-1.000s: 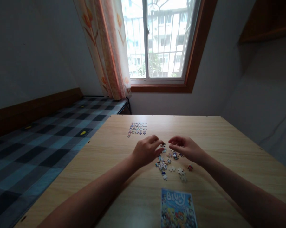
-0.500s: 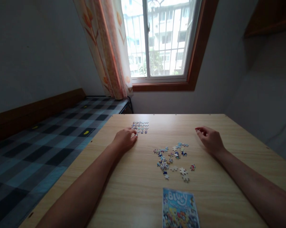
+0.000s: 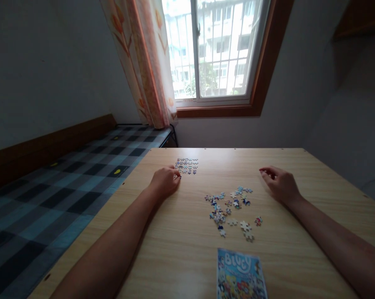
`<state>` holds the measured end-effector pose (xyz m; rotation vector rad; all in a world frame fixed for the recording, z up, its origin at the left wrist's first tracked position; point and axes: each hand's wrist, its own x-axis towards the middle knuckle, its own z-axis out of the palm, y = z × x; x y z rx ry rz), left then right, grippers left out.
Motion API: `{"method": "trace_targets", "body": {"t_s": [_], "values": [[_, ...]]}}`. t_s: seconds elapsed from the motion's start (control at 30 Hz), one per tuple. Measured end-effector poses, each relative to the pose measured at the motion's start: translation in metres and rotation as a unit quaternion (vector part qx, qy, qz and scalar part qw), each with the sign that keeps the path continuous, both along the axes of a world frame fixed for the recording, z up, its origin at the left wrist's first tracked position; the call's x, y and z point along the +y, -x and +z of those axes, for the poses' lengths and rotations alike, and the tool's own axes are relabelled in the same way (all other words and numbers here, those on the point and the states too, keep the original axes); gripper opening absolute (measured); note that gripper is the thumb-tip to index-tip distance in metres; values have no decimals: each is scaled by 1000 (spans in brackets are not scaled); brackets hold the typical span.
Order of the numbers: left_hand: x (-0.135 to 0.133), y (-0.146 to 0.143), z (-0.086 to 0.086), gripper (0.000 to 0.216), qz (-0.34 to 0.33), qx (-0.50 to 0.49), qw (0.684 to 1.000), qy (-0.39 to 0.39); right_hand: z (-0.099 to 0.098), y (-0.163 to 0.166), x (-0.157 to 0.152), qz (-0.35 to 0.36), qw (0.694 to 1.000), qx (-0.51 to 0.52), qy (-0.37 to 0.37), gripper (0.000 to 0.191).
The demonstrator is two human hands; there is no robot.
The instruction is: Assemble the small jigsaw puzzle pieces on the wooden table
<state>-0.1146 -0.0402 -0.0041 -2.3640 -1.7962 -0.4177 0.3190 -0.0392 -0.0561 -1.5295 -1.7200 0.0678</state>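
Observation:
My left hand (image 3: 165, 181) rests on the wooden table (image 3: 299, 232), fingers curled in a pinch on a small puzzle piece at its fingertips. It sits just in front of a small joined patch of puzzle pieces (image 3: 187, 165). My right hand (image 3: 280, 183) lies on the table to the right, fingers loosely curled in, nothing visible in them. Between the hands, nearer to me, is a scatter of several loose puzzle pieces (image 3: 229, 209). A colourful puzzle picture card (image 3: 240, 274) lies at the near edge.
A bed with a blue and black checked cover (image 3: 50, 195) runs along the table's left side. Behind the table are a window (image 3: 218, 50), an orange patterned curtain (image 3: 144, 62) and grey walls.
A second ago both hands were together over the loose pieces. The left has gone up-left to the joined patch and the right has drawn out to the right; since half a second ago, almost nothing.

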Motion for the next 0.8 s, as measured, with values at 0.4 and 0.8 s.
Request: {"method": "trace_targets", "body": {"t_s": [0.4,0.8], "values": [[15,26,-3,24,62,-49,996,-31,-2,-1,2,10,1000,10,-21,34],[29,44,-24,29,106,-102,989,3,-5,-2,3,6,1000,-4,-20,34]]}}
